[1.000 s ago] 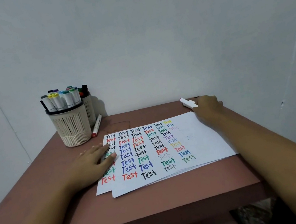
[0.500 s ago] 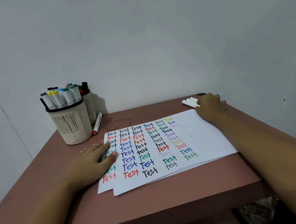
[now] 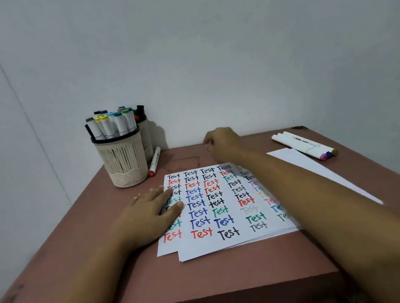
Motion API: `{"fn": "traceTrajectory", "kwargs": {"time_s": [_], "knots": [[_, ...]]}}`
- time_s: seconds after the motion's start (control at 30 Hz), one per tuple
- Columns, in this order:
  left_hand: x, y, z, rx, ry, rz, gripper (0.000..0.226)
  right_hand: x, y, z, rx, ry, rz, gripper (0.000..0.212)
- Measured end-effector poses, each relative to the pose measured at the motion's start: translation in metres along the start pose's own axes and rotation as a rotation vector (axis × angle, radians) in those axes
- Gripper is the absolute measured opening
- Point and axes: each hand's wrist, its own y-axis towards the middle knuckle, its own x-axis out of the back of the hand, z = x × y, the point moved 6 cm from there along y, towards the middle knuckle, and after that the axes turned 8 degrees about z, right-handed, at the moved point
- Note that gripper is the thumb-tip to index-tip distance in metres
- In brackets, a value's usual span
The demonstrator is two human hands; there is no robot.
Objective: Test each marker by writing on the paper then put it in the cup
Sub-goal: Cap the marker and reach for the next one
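Mostly done, I'd judge: the paper [image 3: 233, 239] is full of "Test" words and the front cup [image 3: 123, 161] is packed with markers. Left to do: three markers [image 3: 302, 145] at the table's [image 3: 213, 275] far right and one red marker [image 3: 155, 160] beside the two cups. Left hand [image 3: 148, 214] presses flat on the paper. Right hand [image 3: 222, 143] is curled; can't tell if it holds anything.

Plain home corner — small brown table [image 3: 213, 275], bare wall [image 3: 203, 46].
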Motion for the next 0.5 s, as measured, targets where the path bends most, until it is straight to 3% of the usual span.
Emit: {"fn": "traceTrajectory", "kwargs": {"time_s": [0.2, 0.5], "knots": [[-0.001, 0.001, 0.001, -0.011, -0.010, -0.010, 0.064, -0.051, 0.047, 0.062, 0.098, -0.003, 0.133, 0.028], [-0.002, 0.002, 0.003, -0.012, -0.007, -0.019, 0.063, -0.098, 0.075, 0.080, 0.191, -0.209, 0.310, 0.047]]}}
